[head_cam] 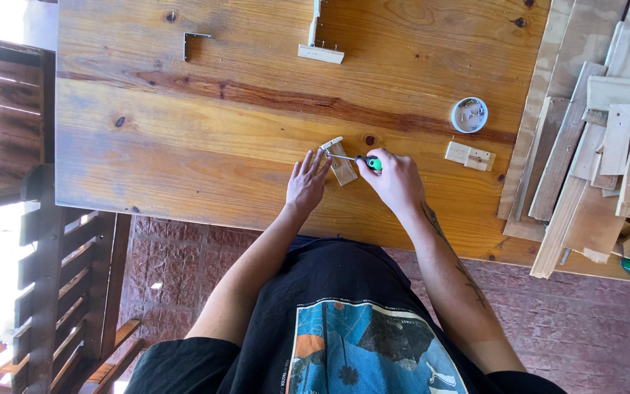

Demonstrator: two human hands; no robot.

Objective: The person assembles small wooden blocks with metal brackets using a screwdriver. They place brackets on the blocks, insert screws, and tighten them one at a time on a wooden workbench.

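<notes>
Metal bracket [197, 40] far upper left on wooden table [184, 146]. Left hand [306, 184], fingers spread, presses small wood piece [342, 165] at table centre. Right hand [397, 180] fingers wrapped around green-handled screwdriver [359, 160], tip at the piece. White round container [469, 114], scrap wood pile [599, 146] right.
</notes>
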